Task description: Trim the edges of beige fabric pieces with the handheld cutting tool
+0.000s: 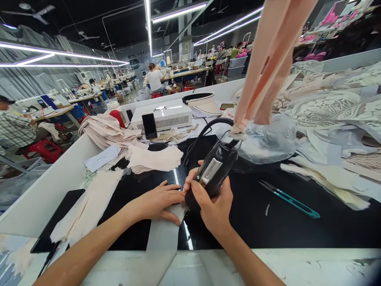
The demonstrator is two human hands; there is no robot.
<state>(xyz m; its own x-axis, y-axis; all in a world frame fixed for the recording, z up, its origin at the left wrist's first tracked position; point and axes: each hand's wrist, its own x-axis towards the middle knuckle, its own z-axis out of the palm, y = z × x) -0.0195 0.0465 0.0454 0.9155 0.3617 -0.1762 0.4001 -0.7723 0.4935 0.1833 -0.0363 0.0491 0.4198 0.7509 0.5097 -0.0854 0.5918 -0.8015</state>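
My left hand [162, 202] lies with fingers spread on a pale fabric strip [163, 234] that runs over the front edge of the black work surface. Wrapped around a black handheld machine [211, 171] with a silver plate is my right hand [216, 204], just right of my left fingertips. A thick black cable rises from the machine's top. The machine's base meets the strip near my left fingers; the exact contact is hidden. Pink fabric bands [268, 63] hang above and behind the machine.
Teal-handled snips [294, 200] lie at the right. Cut fabric pieces [156, 158] and a phone [149, 126] sit behind my left hand, with a white box [175, 115] further back. Lace pieces [324, 109] and a plastic bag [264, 141] fill the back right. People sit in the background.
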